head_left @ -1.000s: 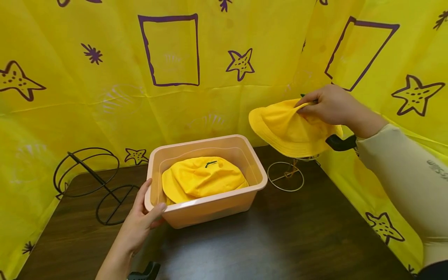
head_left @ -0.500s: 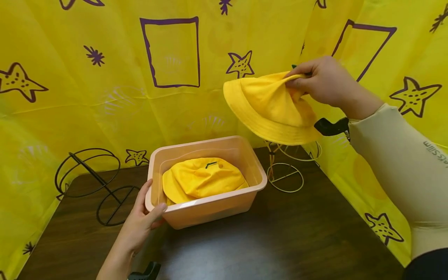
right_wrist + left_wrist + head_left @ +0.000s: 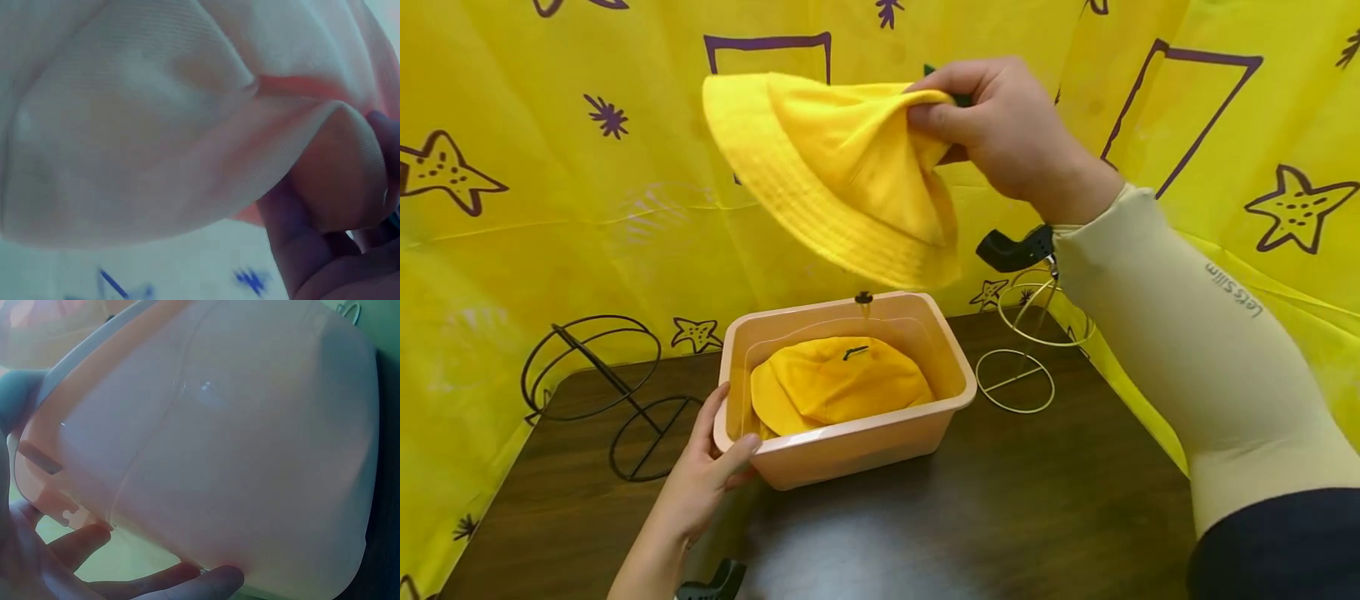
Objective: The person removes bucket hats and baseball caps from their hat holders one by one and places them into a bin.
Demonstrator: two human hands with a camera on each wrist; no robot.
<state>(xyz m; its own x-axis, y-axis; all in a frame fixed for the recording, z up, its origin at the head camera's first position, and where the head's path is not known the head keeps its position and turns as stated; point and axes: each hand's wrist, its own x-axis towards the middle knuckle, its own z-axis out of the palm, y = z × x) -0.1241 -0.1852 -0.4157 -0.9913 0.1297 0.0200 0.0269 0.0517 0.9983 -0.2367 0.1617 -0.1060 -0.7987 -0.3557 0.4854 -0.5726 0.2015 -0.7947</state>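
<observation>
A yellow brimmed hat hangs in the air above the bin, its crown pinched by my right hand. In the right wrist view, thumb and fingers fold the hat's cloth between them. Below it, a peach plastic bin stands on the table with another yellow hat lying inside, a small green tab on its top. My left hand grips the bin's near left corner, thumb over the rim. The left wrist view shows the fingers against the bin's outer wall.
A black wire stand lies on the dark wooden table left of the bin. To the right stands a gold wire stand, partly behind my right forearm. Yellow patterned cloth hangs behind and at the sides.
My right hand has lifted the hat off the gold wire stand and carried it up and left over the bin. My left hand and the bin have stayed in place.
</observation>
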